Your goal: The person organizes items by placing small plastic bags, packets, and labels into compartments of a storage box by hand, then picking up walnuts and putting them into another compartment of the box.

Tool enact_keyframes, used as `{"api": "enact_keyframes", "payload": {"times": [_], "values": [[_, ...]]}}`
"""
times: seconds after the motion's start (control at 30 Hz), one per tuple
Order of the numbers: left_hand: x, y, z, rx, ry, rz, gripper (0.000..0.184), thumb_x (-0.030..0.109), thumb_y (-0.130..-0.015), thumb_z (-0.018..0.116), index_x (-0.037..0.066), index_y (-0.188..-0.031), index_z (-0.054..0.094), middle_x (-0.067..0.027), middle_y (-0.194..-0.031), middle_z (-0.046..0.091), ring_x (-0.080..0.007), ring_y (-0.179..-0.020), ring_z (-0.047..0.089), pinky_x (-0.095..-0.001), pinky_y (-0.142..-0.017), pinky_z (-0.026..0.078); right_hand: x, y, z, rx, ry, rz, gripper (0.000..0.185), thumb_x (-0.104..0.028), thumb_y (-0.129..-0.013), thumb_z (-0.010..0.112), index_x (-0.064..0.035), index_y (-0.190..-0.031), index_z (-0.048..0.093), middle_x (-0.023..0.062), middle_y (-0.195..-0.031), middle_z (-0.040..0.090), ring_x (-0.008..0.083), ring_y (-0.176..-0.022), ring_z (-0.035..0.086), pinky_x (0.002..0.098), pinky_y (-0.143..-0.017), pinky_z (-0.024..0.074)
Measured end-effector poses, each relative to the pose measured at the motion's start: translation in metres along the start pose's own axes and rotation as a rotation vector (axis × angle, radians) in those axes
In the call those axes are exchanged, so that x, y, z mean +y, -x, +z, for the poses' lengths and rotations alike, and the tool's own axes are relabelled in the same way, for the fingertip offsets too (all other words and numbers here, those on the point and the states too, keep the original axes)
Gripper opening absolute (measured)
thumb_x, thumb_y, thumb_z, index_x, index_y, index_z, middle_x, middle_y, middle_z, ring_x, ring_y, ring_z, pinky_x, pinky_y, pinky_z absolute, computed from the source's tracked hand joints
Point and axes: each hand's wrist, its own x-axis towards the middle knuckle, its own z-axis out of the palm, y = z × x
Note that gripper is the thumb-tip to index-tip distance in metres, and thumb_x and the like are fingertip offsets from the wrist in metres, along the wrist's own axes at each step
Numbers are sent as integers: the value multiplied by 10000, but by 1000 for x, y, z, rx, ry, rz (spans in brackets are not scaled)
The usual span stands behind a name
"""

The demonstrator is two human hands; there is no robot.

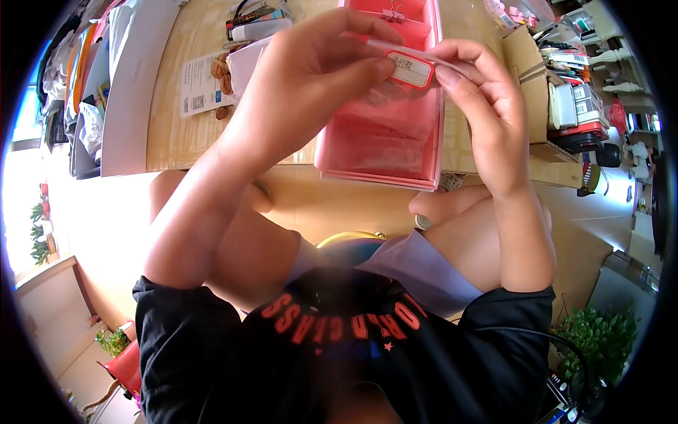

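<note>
Red-bordered white label on clear plastic [412, 69], held over open pink box [381, 179], long axis approx. crosswise to box; L hand [314, 71] fingers pinch one end, R hand [496, 109] fingers opp. end, equally near.

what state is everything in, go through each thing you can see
left hand: pinching the bag's edge
right hand: pinching its other side
labelled plastic bag: held up, label written on; open or sealed, cannot tell
pink box: open
cardboard box: open, packed with items
printed sheet: lying on the table
</note>
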Motion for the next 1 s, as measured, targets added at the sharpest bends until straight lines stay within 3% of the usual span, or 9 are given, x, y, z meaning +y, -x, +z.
{"api": "enact_keyframes", "payload": {"times": [0.13,0.33,0.43,0.53,0.63,0.67,0.73,0.83,1.0], "values": [[0,1,-2,-19,-7,-44,228,38,-1034,555,-6,-1247,621,-76,-1058,735,-78,-911,689,-232,-807,562,1,2,-1,-18,44,-44,178,-62,-1056,553,7,-1212,603,22,-1056,686,47,-957,592,221,-818,444],[2,0,-4,3,236,-94,349,205,-1089,444,-48,-1242,629,-129,-1019,744,-176,-933,744,-308,-819,600,4,5,-7,-55,-3,-117,196,-60,-1056,503,14,-1206,604,43,-1122,663,82,-1022,594,238,-904,446],[7,0,-2,-7,323,-117,464,310,-1102,417,-62,-1254,649,-157,-1029,753,-223,-909,762,-344,-833,612,-4,7,-5,-15,-81,-45,243,-77,-1047,441,30,-1195,601,60,-1128,653,112,-1064,583,268,-963,441],[14,0,-3,-22,297,-194,428,294,-1079,521,-62,-1270,660,-158,-1046,762,-199,-890,763,-312,-830,610,-9,6,-4,-13,-193,-9,291,-110,-1035,400,42,-1184,599,72,-1128,643,129,-1083,570,293,-996,432],[7,1,-1,-12,-11,-100,382,215,-1024,649,-80,-1266,653,-143,-1052,766,-168,-893,758,-274,-812,602,-9,3,-8,-9,-100,-36,247,-116,-1040,476,32,-1193,600,65,-1095,647,117,-1036,578,272,-966,447],[5,0,-3,-11,46,-139,372,114,-966,722,-83,-1274,648,-126,-1049,767,-143,-904,749,-250,-813,597,-9,4,-7,-11,-32,-36,233,-107,-1034,508,29,-1198,601,61,-1083,650,110,-1023,579,264,-947,453],[2,1,-2,0,88,-113,367,110,-970,718,-77,-1278,648,-121,-1049,768,-141,-913,745,-256,-826,600,-8,6,-4,-13,103,-35,220,-89,-1021,573,23,-1207,604,54,-1060,655,96,-997,582,248,-909,465],[0,0,-3,19,58,-53,368,104,-973,714,-75,-1286,644,-121,-1060,766,-136,-938,736,-263,-845,601,-5,4,7,94,-52,-20,237,-50,-994,641,18,-1219,609,51,-1041,679,87,-971,605,232,-867,485],[0,-1,-1,79,15,-51,378,93,-973,712,-75,-1302,632,-121,-1084,761,-127,-972,722,-272,-856,600,-3,4,0,76,-72,101,235,-47,-1003,637,24,-1225,609,69,-1056,709,101,-982,642,244,-879,504]]}}
